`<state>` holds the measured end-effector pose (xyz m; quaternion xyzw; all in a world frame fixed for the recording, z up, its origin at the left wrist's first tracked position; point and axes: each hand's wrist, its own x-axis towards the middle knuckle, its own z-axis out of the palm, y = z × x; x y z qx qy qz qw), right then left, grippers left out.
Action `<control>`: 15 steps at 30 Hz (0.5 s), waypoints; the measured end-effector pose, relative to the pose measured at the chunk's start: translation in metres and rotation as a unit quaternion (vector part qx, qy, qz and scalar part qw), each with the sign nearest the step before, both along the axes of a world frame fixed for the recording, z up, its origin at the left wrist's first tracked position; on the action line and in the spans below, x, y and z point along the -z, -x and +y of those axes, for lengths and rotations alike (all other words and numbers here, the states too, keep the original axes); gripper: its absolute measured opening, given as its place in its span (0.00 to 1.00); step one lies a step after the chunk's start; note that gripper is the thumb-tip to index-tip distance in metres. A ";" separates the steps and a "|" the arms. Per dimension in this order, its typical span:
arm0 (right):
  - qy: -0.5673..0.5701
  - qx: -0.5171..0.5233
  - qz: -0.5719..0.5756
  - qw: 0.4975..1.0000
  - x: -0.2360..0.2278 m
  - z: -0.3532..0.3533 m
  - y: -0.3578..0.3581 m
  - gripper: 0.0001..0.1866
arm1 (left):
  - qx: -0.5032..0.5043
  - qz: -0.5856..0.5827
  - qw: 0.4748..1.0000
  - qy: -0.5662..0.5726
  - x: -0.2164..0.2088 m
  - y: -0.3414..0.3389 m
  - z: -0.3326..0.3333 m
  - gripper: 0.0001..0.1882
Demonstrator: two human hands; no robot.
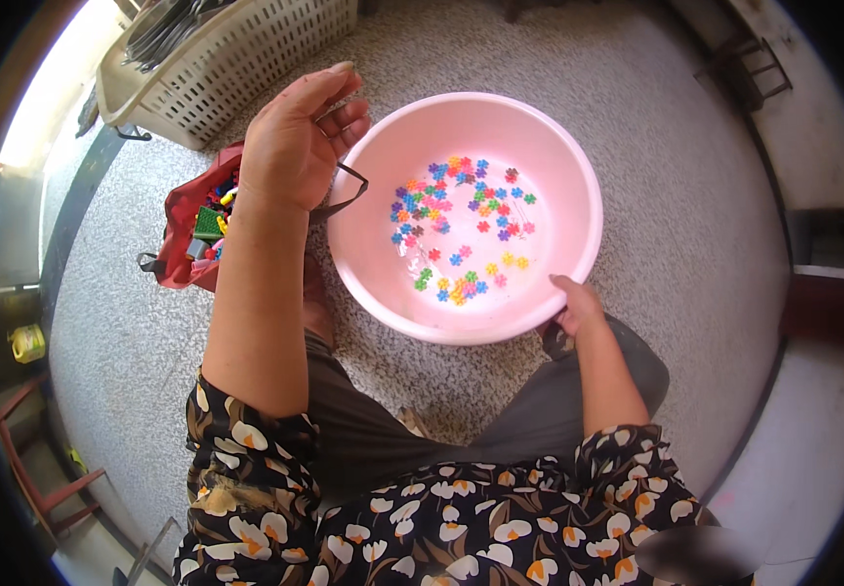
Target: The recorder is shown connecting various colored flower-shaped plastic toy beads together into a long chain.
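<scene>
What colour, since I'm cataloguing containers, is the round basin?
The basin is pale pink, seen best in the head view.

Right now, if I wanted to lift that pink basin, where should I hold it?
Likely by its rim, one hand from each side: the pink basin is wide, round and open-topped, and the thick rim suits a pinch. The right hand holds the near right rim, thumb on top.

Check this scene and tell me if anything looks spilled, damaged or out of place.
Nothing stands out. The small, multicoloured, flower-shaped pieces are scattered unevenly, but those visible lie inside the round pink plastic basin, whose rim shows no visible crack where the bare right hand holds it.
</scene>
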<state>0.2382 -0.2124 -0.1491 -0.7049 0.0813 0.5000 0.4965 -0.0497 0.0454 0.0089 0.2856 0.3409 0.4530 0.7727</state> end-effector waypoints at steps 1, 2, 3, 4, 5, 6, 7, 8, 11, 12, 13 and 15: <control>0.002 0.003 -0.002 1.000 0.001 -0.001 -0.009 0.23 | 0.002 -0.003 1.000 -0.005 -0.001 -0.001 0.000 0.08; 0.007 -0.044 -0.098 0.994 0.007 -0.003 -0.018 0.24 | 0.004 -0.004 1.000 -0.005 0.000 -0.002 -0.001 0.08; 0.012 -0.090 -0.192 0.977 0.014 -0.003 -0.027 0.24 | 0.006 -0.007 1.000 -0.004 0.000 -0.003 -0.001 0.08; 0.039 -0.101 -0.240 0.965 0.015 0.001 -0.029 0.23 | 0.007 -0.008 1.000 -0.003 0.000 -0.002 0.000 0.08; 0.039 -0.102 -0.239 0.965 0.016 0.005 -0.031 0.23 | 0.006 -0.007 1.000 -0.003 -0.002 -0.003 0.000 0.08; 0.087 -0.111 -0.280 0.950 0.016 0.008 -0.033 0.23 | 0.008 -0.010 1.000 -0.004 -0.003 -0.004 0.001 0.08; 0.138 -0.119 -0.320 0.930 0.011 0.010 -0.031 0.23 | 0.010 -0.013 1.000 -0.002 -0.003 -0.007 -0.001 0.09; 0.139 -0.121 -0.316 0.931 0.003 0.015 -0.019 0.23 | 0.009 -0.009 1.000 0.000 -0.002 -0.008 -0.002 0.09; 0.259 -0.210 -0.804 0.493 0.000 0.033 0.011 0.21 | 0.001 0.011 1.000 -0.008 -0.005 -0.014 -0.005 0.08; 0.131 -0.322 -0.747 0.566 0.011 0.040 0.012 0.19 | 0.001 0.010 1.000 -0.004 -0.006 -0.015 -0.008 0.07; -0.004 -0.422 -0.662 0.620 0.024 0.046 0.018 0.18 | -0.001 0.012 1.000 0.000 -0.008 -0.014 -0.013 0.07; -0.052 -0.576 -0.531 0.619 0.053 0.058 0.024 0.18 | 0.015 0.009 1.000 0.000 -0.006 -0.021 -0.018 0.07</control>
